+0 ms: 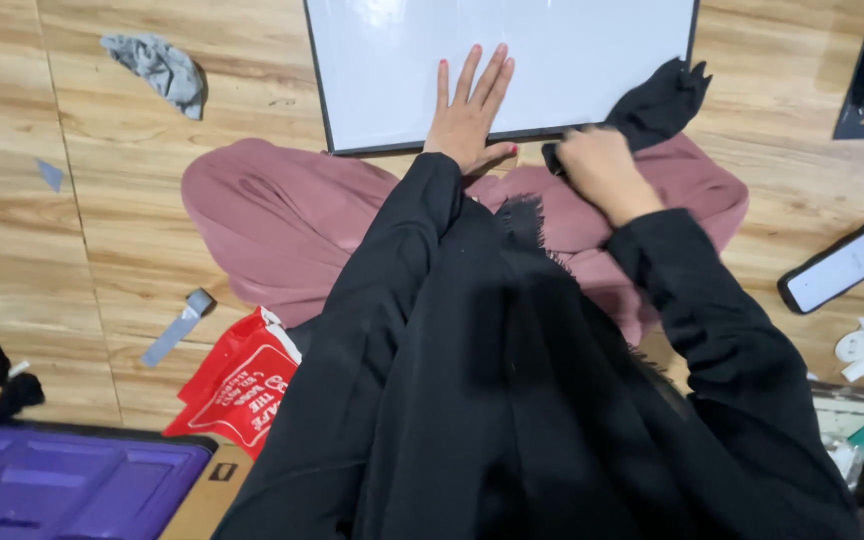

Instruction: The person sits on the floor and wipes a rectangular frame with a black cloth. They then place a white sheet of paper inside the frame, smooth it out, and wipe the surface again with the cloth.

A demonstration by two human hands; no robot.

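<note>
Left hand: the left hand [469, 112] lies flat and spread, fingers pointing to 12 o'clock, palm pressed on the lower part of the white board [572, 55].
Right hand: the right hand [600, 168] is curled closed, bunched around a black cloth [658, 103] whose loose end sticks up toward 1 o'clock over the board's corner.
White board: a white panel with a thin dark frame, lying flat on the wooden floor [132, 150] at 12 o'clock, its near edge touching the pink-clad knees [272, 215].
Black cloth: at the board's lower right corner, just beside the right hand at 1 o'clock, partly on the board and partly on the knee.
Phone: a phone [843, 264] with a lit screen rests on the floor at 3 o'clock, well apart from both hands.
Grey rag: a crumpled grey rag [163, 68] sits at 10 o'clock on the floor.
Red bag: a red bag [240, 385] lies at 8 o'clock beside a purple tray [62, 485].
Tape strip: a grey strip [178, 327] lies just left of the bag.
</note>
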